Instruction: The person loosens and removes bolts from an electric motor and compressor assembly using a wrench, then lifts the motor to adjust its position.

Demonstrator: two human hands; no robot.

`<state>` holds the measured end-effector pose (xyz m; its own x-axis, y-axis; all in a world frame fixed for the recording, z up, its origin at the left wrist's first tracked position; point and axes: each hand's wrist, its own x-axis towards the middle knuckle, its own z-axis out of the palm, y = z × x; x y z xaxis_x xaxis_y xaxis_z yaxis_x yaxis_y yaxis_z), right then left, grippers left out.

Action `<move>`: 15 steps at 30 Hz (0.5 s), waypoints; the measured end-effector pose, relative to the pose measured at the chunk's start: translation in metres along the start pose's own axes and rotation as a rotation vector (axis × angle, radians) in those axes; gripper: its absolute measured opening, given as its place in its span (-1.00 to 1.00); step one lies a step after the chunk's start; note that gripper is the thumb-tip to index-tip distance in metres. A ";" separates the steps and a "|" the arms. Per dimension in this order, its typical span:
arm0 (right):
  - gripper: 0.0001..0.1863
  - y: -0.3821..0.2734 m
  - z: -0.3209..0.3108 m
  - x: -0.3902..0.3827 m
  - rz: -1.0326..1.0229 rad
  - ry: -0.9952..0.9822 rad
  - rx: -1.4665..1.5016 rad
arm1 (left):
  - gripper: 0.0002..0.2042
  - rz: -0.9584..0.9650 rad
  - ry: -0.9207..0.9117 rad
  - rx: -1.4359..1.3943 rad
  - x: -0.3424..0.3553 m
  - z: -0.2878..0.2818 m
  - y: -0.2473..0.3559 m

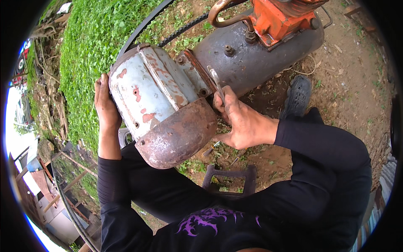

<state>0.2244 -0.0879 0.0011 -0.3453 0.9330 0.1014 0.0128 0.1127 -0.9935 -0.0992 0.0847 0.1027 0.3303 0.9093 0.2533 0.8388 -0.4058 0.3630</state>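
Note:
A worn electric motor (pixel 155 80), pale grey-blue with chipped paint and a rusty end cover (pixel 180 134), sits in front of me at the end of a dark compressor tank (pixel 260 63). My left hand (pixel 107 103) lies against the motor's left side, fingers stretched upward along it; part of the palm is hidden. Held in my right hand (pixel 241 119) is a slim silver wrench (pixel 216 80), its upper end beside the rusty mounting bracket (pixel 200 71) between motor and tank. The right fingertips are partly hidden at the motor's right edge.
An orange compressor pump (pixel 281 21) with a curved pipe (pixel 216 12) stands on the tank. A black drive belt (pixel 147 25) loops behind the motor. Below lie a dark plastic stool (pixel 249 178) and small tools (pixel 210 150) on the dirt. My dark shoe (pixel 297 94) is right of the tank.

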 end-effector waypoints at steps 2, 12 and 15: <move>-0.12 0.007 0.006 0.000 -0.109 0.025 -0.090 | -0.64 -0.213 0.077 -0.127 0.004 0.011 0.020; 0.12 0.010 0.010 0.009 0.065 0.073 0.079 | -0.83 -0.599 0.131 -0.960 0.009 0.018 0.034; 0.13 0.011 0.014 0.007 0.057 0.080 0.082 | -0.79 -0.563 0.122 -0.923 0.005 0.014 0.027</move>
<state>0.2086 -0.0851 -0.0096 -0.2704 0.9617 0.0451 -0.0475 0.0334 -0.9983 -0.0685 0.0795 0.1011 -0.0878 0.9919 -0.0913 0.1912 0.1067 0.9757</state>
